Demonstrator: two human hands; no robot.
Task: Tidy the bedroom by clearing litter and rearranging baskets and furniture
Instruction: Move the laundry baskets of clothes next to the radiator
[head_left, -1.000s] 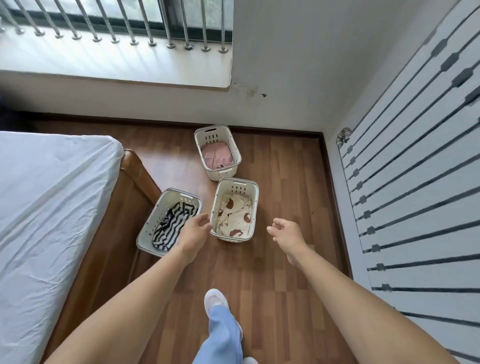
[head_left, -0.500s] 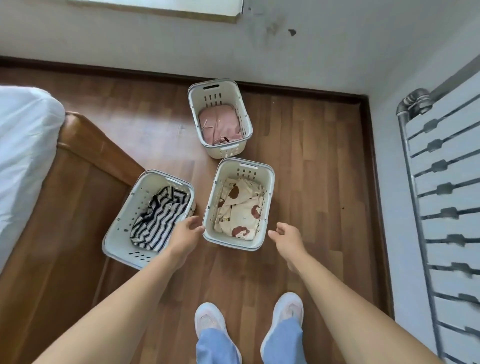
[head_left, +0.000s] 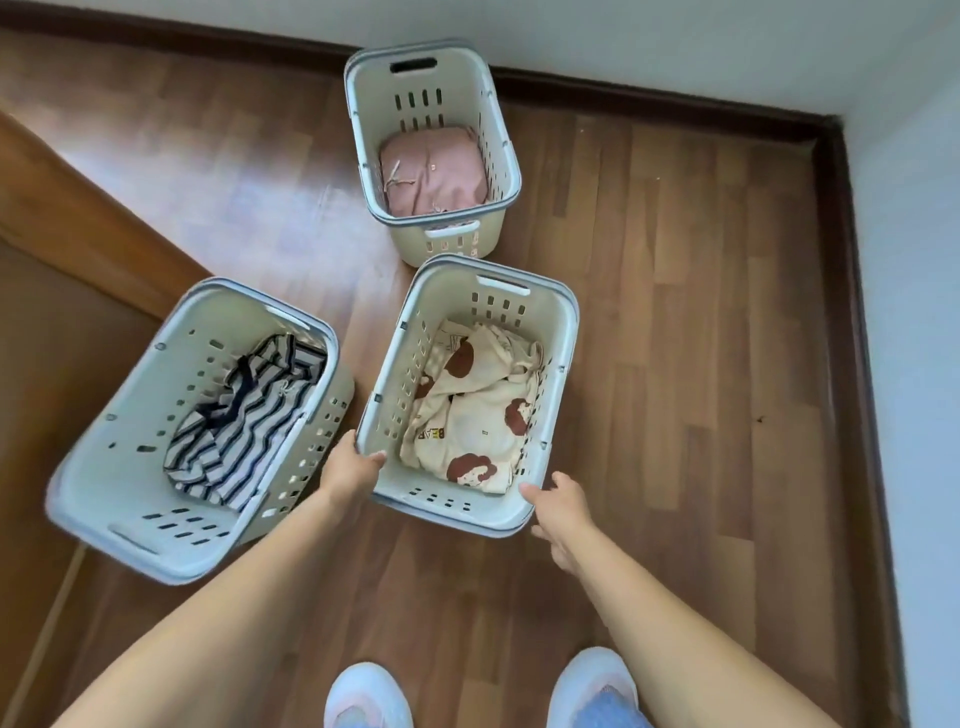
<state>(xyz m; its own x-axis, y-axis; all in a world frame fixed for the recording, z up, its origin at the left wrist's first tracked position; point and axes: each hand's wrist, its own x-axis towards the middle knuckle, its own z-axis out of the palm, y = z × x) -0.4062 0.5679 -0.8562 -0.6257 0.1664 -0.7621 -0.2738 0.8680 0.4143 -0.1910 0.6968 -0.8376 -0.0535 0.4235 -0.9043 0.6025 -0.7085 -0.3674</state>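
Three pale plastic laundry baskets stand on the wooden floor. The middle basket (head_left: 569, 332) holds a cream cloth with brown bear prints (head_left: 478, 415). My left hand (head_left: 353, 470) grips its near-left corner, thumb over the rim. At the near-right corner my right hand (head_left: 558, 506) closes on the rim, thumb on top. The left basket (head_left: 171, 374) is tilted against the bed frame and holds a striped garment (head_left: 244, 426). Close to the wall, the far basket (head_left: 415, 83) contains a folded pink cloth (head_left: 431, 171).
The wooden bed frame (head_left: 62, 249) runs along the left, touching the left basket. A dark baseboard (head_left: 841, 260) and white wall (head_left: 914, 312) close the right side and the back. My two shoes (head_left: 369, 696) stand at the bottom edge.
I have bent closer to the floor. Both hands moved forward from in front of the middle basket onto its near corners and closed on the rim.
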